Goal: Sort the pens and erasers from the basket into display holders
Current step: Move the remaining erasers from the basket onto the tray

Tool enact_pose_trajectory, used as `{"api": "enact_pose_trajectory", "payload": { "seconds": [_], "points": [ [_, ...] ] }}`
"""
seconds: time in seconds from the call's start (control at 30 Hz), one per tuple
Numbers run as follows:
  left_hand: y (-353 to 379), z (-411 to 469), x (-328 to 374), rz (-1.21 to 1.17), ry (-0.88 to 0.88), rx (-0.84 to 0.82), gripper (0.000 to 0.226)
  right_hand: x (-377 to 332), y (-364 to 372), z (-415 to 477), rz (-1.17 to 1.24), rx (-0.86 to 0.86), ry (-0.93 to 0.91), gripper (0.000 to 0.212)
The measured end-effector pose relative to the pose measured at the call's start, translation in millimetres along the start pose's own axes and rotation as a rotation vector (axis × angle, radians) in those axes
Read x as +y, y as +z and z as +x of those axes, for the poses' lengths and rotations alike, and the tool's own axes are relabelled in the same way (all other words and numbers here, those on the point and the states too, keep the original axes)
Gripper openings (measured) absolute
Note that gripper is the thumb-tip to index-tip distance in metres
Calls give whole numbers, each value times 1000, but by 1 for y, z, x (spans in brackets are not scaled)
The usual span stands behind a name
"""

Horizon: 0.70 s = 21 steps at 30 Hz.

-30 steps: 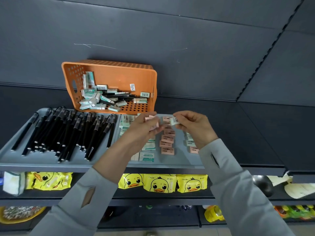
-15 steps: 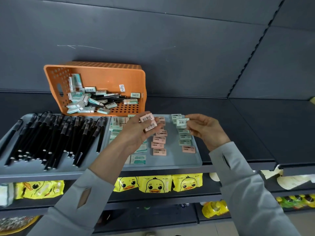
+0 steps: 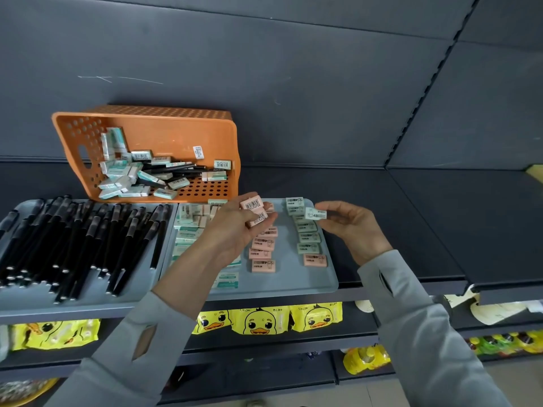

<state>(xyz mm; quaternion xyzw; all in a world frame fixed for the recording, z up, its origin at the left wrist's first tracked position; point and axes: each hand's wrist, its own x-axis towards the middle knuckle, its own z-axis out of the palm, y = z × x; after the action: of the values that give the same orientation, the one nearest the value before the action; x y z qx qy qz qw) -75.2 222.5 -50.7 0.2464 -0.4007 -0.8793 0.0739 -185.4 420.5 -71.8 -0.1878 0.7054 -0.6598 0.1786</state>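
Note:
An orange basket (image 3: 152, 124) lies tipped on its side on the shelf, with several green erasers and black pens inside. In front of it, a grey tray (image 3: 88, 298) holds several black pens (image 3: 73, 239). Beside it, a second grey tray (image 3: 293, 277) carries rows of green erasers (image 3: 307, 227) and pink erasers (image 3: 263, 265). My left hand (image 3: 235, 233) holds two pink erasers (image 3: 254, 208) above this tray. My right hand (image 3: 355, 230) pinches one green eraser (image 3: 316, 214) over the tray's right row.
The dark shelf (image 3: 411, 224) runs on to the right of the trays. Yellow duck packets (image 3: 264, 318) hang on the shelf below, and yellow-green bottles (image 3: 505, 343) stand lower right. A dark back wall rises behind the basket.
The view has shifted a little. My hands have drawn apart: the right one carried the green eraser rightward over the tray's right row, while the left still holds the pink erasers.

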Motion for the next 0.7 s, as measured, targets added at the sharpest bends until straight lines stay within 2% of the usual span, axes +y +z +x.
{"api": "enact_pose_trajectory", "payload": {
  "seconds": [0.17,0.23,0.3,0.37,0.43,0.53,0.63,0.7],
  "points": [
    [-1,-1,-1,27,16,-37,38,-3,-1,8,-101,57,-25,25],
    [-3,-1,-1,60,27,-48,36,-4,1,13,-215,120,-36,17],
    [-5,-1,-2,88,41,-50,35,-5,2,17,-502,208,-112,8],
    [-7,-1,-2,98,43,-45,35,-2,6,19,-804,276,-285,13],
    [-8,-1,-2,98,43,-44,36,2,12,20,-1004,291,-424,18],
    [-8,-1,-2,110,55,-45,35,-1,22,17,-1113,111,-355,19],
    [-7,-3,-1,124,65,-46,32,-8,25,14,-1050,-127,-180,24],
    [-7,-3,0,74,47,-45,32,-12,21,15,-1023,-193,-115,26]
  ]
}}
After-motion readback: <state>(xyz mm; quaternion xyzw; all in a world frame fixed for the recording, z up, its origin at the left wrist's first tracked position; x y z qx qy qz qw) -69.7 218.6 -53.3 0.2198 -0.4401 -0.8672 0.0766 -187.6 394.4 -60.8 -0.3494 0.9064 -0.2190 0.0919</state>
